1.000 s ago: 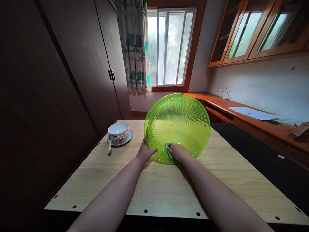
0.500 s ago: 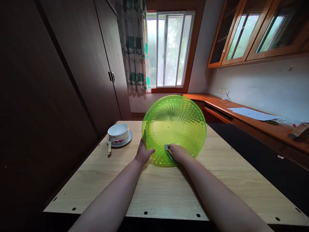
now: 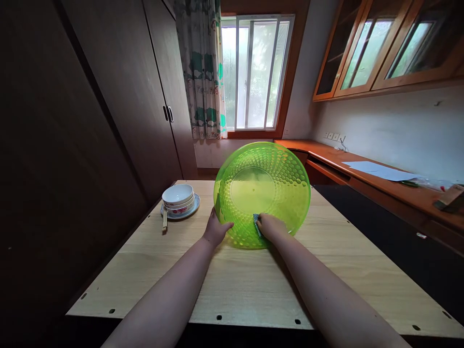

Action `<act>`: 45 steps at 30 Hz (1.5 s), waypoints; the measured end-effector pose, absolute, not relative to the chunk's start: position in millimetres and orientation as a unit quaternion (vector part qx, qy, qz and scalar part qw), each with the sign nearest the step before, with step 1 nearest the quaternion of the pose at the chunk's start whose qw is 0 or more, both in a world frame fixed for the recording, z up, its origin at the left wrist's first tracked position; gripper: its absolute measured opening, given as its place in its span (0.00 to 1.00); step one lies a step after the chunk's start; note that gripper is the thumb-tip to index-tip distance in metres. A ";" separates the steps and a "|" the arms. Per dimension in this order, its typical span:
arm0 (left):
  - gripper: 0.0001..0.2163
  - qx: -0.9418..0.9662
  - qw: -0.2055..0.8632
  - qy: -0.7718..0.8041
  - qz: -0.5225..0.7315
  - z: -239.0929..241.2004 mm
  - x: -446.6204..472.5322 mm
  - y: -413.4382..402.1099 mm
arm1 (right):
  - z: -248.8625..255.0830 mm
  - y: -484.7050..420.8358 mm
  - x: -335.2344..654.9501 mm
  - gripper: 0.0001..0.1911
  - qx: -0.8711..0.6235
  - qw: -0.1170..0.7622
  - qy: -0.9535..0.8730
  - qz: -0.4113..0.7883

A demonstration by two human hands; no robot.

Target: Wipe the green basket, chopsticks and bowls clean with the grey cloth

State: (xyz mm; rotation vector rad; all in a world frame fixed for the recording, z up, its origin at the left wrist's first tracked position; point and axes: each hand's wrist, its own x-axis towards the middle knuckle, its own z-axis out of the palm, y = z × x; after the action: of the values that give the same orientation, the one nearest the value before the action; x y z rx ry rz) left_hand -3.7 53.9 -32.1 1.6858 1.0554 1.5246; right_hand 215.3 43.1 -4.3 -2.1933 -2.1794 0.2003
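A translucent green plastic basin (image 3: 253, 186) stands tilted on its edge on the wooden table, its inside facing me. My left hand (image 3: 217, 229) grips the rim at the lower left, thumb on the inside and fingers behind the wall. Inside the basin, my right hand (image 3: 271, 227) is closed on a grey-blue cloth (image 3: 257, 225) and presses it against the lower inner wall. Part of the cloth is hidden under the fingers.
Stacked white bowls (image 3: 178, 195) rest on a plate (image 3: 196, 203) at the table's left, with chopsticks (image 3: 164, 221) leaning beside them. A dark wardrobe (image 3: 119, 96) borders the left side. Paper sheets (image 3: 379, 170) lie on the desk (image 3: 326, 157) at right.
My right hand has slid slightly to the right along the basin's inner wall with the cloth. My left hand and the basin stay nearly as they were.
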 end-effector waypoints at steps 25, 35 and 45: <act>0.37 0.633 0.303 0.424 0.573 -31.7 -3.8 53.7 | -4.7 38.6 208.4 0.18 -0.649 0.030 -0.757 0.065; 0.25 0.628 0.431 0.405 0.506 -41.8 1.4 56.8 | -5.3 39.5 210.3 0.19 -0.654 0.033 -0.753 0.064; 0.32 0.615 0.348 0.444 0.551 -39.8 0.2 57.2 | -8.1 42.7 212.1 0.19 -0.668 0.039 -0.739 0.071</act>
State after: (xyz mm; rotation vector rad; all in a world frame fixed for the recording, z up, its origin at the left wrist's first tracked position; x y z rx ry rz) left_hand 0.2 57.2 -39.8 1.5950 1.1503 1.4277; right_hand 212.1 42.7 -8.1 -2.0493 -2.2670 0.2177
